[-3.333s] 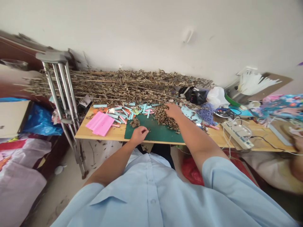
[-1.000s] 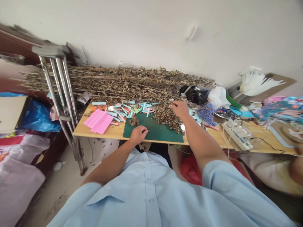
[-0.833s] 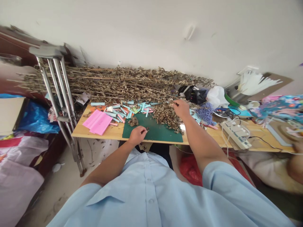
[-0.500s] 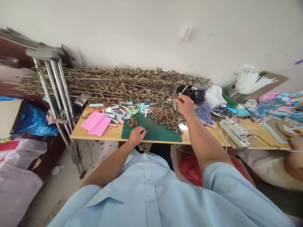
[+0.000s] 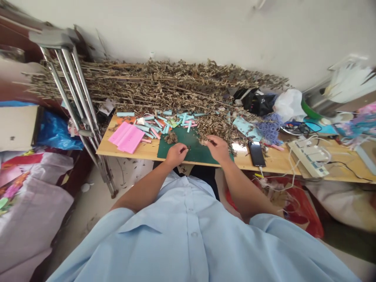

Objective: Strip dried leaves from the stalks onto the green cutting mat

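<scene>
My left hand (image 5: 176,154) is closed above the front left of a green mat (image 5: 192,150), its fingertips pinched on something too small to make out. A small clump of dried leaves (image 5: 170,137) lies just behind it. My right hand (image 5: 217,149), fingers bent in a pinch, is over the mat's right part and holds a bit of dried leaf at the front edge of a loose leaf heap (image 5: 213,126). Long dried leafy stalks (image 5: 152,84) lie along the wall behind.
Pink paper sheets (image 5: 126,137) and blue rolled papers (image 5: 143,127) lie left of the mat. On the right are a black phone (image 5: 257,154), purple cord (image 5: 269,128), a power strip (image 5: 308,157) and a white bag (image 5: 289,103). Metal crutches (image 5: 78,94) stand at the left.
My right hand has come back from the stalks towards the mat, near my left hand. The view has shifted, and the phone now shows. My left hand stays over the mat, closed.
</scene>
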`<control>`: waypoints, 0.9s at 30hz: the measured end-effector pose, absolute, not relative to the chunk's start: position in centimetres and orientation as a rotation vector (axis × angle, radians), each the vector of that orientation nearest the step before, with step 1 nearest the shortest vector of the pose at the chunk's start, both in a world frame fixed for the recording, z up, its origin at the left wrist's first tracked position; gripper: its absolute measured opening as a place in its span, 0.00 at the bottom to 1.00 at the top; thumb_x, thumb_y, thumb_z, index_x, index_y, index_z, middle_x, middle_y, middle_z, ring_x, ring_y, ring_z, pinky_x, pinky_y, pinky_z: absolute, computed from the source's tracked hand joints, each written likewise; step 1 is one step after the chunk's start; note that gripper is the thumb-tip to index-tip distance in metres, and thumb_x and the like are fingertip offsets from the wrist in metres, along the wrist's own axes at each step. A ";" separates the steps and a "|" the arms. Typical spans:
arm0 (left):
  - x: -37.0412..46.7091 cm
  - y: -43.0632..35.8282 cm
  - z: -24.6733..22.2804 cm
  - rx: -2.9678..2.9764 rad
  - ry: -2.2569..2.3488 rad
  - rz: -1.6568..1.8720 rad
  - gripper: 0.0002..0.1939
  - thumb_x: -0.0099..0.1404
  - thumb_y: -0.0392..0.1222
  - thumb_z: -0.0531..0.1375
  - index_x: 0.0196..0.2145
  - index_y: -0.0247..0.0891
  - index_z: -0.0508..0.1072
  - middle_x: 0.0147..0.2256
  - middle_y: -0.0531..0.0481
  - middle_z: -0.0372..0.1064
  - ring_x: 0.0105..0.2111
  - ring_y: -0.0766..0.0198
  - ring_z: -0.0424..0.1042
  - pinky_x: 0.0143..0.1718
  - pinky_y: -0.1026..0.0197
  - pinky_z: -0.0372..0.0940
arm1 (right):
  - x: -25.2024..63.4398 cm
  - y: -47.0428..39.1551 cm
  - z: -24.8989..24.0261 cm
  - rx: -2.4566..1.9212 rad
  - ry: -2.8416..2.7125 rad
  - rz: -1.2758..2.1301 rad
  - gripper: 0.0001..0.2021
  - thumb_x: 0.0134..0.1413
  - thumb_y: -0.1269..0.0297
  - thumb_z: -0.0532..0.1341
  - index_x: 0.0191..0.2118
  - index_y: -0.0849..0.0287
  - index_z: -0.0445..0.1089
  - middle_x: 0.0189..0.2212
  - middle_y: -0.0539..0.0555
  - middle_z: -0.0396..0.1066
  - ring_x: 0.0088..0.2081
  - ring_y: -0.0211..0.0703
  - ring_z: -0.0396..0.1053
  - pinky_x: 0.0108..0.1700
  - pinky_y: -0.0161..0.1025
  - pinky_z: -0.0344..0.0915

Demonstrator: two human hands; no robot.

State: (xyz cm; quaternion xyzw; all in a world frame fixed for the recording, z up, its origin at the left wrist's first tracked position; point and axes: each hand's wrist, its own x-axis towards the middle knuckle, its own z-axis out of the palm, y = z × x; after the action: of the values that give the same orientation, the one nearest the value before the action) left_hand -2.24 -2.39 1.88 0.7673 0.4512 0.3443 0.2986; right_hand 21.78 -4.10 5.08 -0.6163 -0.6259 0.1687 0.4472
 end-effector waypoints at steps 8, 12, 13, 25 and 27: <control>-1.9 -2.3 1.5 2.159 1.242 0.809 0.08 0.65 0.40 0.62 0.42 0.38 0.75 0.40 0.46 0.71 0.41 0.60 0.72 0.46 0.60 0.67 | 21.3 -6.8 1.3 -1.498 -1.940 0.302 0.14 0.62 0.64 0.60 0.52 0.54 0.75 0.57 0.57 0.71 0.58 0.49 0.69 0.62 0.51 0.65; -0.9 -2.1 1.9 2.272 1.365 0.642 0.23 0.62 0.45 0.65 0.54 0.38 0.70 0.49 0.41 0.67 0.46 0.55 0.72 0.50 0.56 0.68 | 21.6 -7.3 1.3 -1.486 -1.917 0.264 0.18 0.62 0.62 0.61 0.57 0.54 0.72 0.60 0.57 0.68 0.61 0.50 0.66 0.64 0.51 0.64; -0.6 -2.0 2.1 2.303 1.385 0.592 0.25 0.62 0.46 0.65 0.55 0.37 0.69 0.50 0.40 0.66 0.46 0.54 0.72 0.49 0.55 0.68 | 21.7 -7.3 1.3 -1.482 -1.903 0.264 0.19 0.62 0.61 0.61 0.58 0.54 0.71 0.60 0.58 0.67 0.61 0.50 0.66 0.64 0.51 0.64; 0.0 -2.4 3.3 2.312 1.260 0.640 0.24 0.64 0.45 0.64 0.56 0.36 0.69 0.48 0.41 0.67 0.47 0.55 0.72 0.51 0.56 0.68 | 20.2 -8.2 2.1 -1.715 -1.816 0.249 0.34 0.55 0.56 0.67 0.65 0.58 0.60 0.60 0.64 0.66 0.60 0.59 0.66 0.60 0.55 0.66; 0.2 -2.5 3.5 2.251 1.239 0.672 0.24 0.63 0.44 0.64 0.55 0.36 0.69 0.47 0.41 0.68 0.45 0.56 0.72 0.51 0.55 0.69 | 19.9 -7.6 2.5 -1.750 -1.878 0.280 0.34 0.54 0.60 0.67 0.66 0.56 0.60 0.62 0.63 0.63 0.61 0.61 0.64 0.60 0.55 0.66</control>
State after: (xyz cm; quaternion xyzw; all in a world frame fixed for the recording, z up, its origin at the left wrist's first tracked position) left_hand 0.20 -2.47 3.52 0.8226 0.4530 0.2456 0.2404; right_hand 19.90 -7.63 2.55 -0.6512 -0.6992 0.1042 0.2761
